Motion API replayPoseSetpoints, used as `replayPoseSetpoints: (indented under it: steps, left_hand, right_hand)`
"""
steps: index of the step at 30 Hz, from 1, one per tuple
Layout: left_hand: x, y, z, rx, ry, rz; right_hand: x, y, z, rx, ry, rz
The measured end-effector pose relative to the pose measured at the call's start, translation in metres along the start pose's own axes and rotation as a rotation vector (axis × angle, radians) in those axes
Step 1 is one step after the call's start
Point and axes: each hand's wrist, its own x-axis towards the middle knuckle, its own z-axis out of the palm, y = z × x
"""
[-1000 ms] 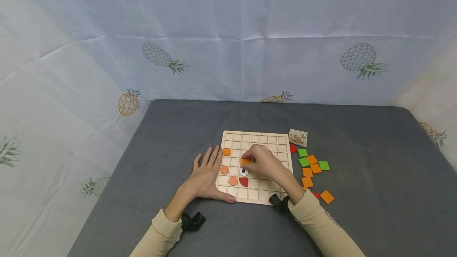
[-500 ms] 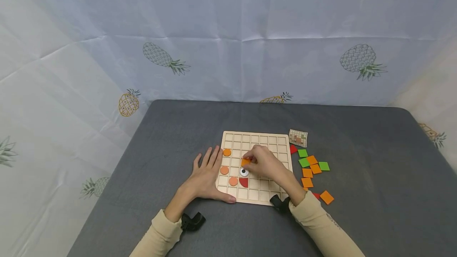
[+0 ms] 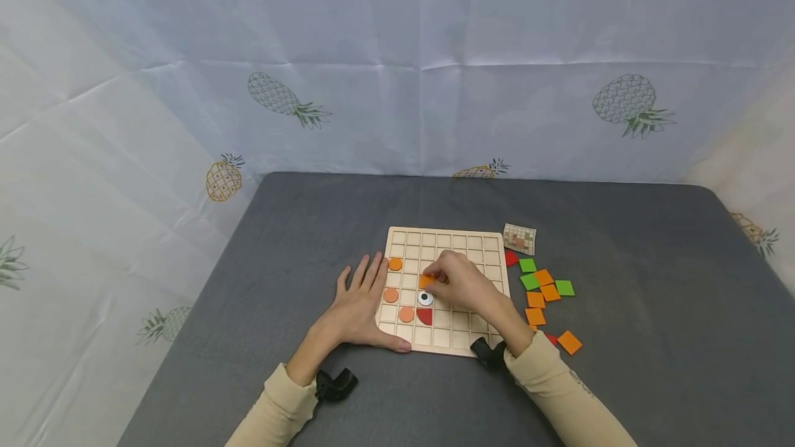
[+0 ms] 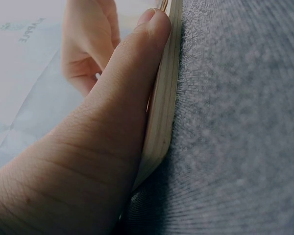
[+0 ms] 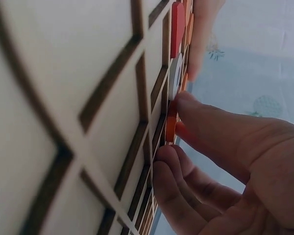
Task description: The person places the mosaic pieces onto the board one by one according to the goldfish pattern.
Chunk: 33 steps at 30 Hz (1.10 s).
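Note:
A wooden grid board point(image 3: 444, 339) lies on the table. My left hand point(image 3: 355, 312) rests with spread, straight fingers along its left edge and the thumb at the near edge. In the left wrist view, that thumb point(image 4: 132, 58) lies against the board's side. Over the board, my right hand point(image 3: 462, 285) pinches an orange square tile point(image 3: 426, 281) at a cell; the right wrist view has thumb and fingertips around this tile point(image 5: 171, 125). Just nearer sit a white eye disc point(image 3: 425, 299) and a red quarter-round piece point(image 3: 425, 316).
Orange discs point(image 3: 395, 264) occupy cells at the board's left side. Right of the board lie several loose orange tiles point(image 3: 569, 343), green tiles point(image 3: 564, 287) and red pieces point(image 3: 511, 258). A small pattern card point(image 3: 519, 239) is by the far right corner. Pineapple-print cloth point(image 3: 422, 109) hangs behind the table.

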Motion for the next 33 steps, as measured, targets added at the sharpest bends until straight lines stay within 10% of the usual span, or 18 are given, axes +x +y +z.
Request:
replayPoseSetpoints:
  steps: [33]
  left_hand:
    - [-0.0005, -0.0006, 0.0007, -0.013, 0.005, 0.003]
  right_hand:
    - [-0.0029, -0.0022, -0.0035, -0.012, 0.026, 0.023]
